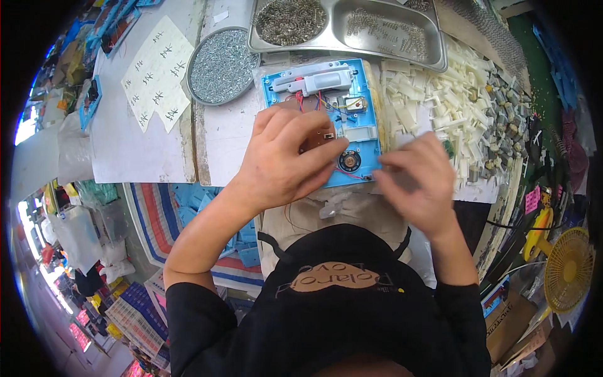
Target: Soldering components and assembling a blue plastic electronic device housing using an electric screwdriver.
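Curling over the brown circuit board (315,139), the left hand (281,154) is nearest, its grip too hidden to call! Right hand (422,179), blurred, hovers just off the right edge of the open blue casing (370,115); can't tell what it holds. Casing's on the desk (220,147), longer side pointing away, black speaker (350,161) lower right.

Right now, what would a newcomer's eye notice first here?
The blue housing stands out mid-picture, the left hand over it and the right hand near its right edge. A heap of white parts spreads to its right; a round tray of small metallic pieces lies to its upper left.
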Demonstrator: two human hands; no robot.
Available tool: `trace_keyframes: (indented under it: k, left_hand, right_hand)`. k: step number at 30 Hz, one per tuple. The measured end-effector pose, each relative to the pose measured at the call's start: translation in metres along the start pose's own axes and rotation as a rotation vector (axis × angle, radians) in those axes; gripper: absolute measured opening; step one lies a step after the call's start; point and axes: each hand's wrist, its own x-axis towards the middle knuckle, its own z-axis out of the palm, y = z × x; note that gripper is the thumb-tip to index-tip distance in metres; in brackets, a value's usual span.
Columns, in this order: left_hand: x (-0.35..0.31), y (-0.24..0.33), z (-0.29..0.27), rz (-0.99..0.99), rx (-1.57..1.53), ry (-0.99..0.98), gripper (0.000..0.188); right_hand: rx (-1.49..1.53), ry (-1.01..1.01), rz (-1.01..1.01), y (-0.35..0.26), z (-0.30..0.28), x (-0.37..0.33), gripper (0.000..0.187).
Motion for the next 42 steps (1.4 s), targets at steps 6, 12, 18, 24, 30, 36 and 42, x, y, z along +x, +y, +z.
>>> trace_keyframes:
  k: [6,12,18,24,30,36,42]
  left_hand:
    - [0.004,-0.004,0.004,0.039,0.029,-0.001,0.038]
    - [0.000,-0.008,0.002,0.030,-0.007,0.014,0.037]
    - [0.010,-0.010,0.006,-0.049,0.047,0.171,0.035]
    - [0.029,-0.011,0.015,-0.087,0.186,0.185,0.031]
    - [0.031,-0.013,0.020,-0.061,0.157,0.160,0.030]
    - [0.030,-0.015,0.021,-0.053,0.153,0.184,0.029]
    - [0.032,-0.015,0.022,-0.049,0.162,0.177,0.030]
  right_hand:
    - [-0.167,-0.101,-0.025,-0.009,0.026,0.013,0.022]
    - [-0.030,-0.109,0.013,-0.007,0.013,0.028,0.017]
    - [-0.246,-0.063,0.052,0.017,0.013,0.077,0.021]
    - [-0.486,-0.212,0.032,0.000,0.009,0.089,0.020]
    - [-0.592,-0.176,-0.048,-0.005,0.016,0.083,0.020]
    - [-0.259,-0.305,0.348,0.006,0.005,0.097,0.019]
    - [-0.565,-0.363,0.237,-0.007,0.012,0.102,0.022]
